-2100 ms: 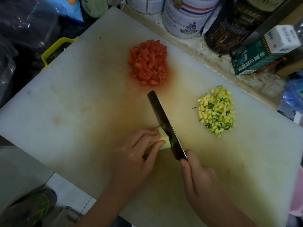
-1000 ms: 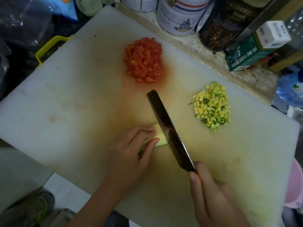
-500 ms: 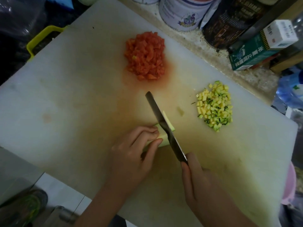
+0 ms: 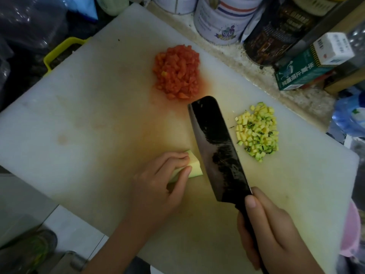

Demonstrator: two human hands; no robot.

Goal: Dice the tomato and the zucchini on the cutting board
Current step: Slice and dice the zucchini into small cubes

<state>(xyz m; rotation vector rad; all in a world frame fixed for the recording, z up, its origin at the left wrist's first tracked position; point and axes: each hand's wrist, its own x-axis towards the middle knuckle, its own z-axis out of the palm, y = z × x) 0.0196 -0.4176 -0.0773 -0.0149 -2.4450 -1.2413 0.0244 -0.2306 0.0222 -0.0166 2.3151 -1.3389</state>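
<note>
1. Two heaps of finished dice sit on the white plastic cutting board: red tomato cubes toward its far edge and small yellow-green zucchini cubes off to the right, well apart, probably to separate the colours and free the middle for cutting
2. One uncut piece is in view, a pale yellow zucchini block with green skin, lying under the left hand; its fingers curl over the top and the thumb presses the near side, so only the cut end shows, with the fingertips set back from the edge
3. The right hand is closed fully round the dark handle of a broad dark steel cleaver, thumb lying along the handle for control; the blade leans with its flat face upward, just right of the block's cut end, and I cannot tell whether they touch
4. By my reading the tomato is done, and the zucchini is the part of the job left to finish
</note>
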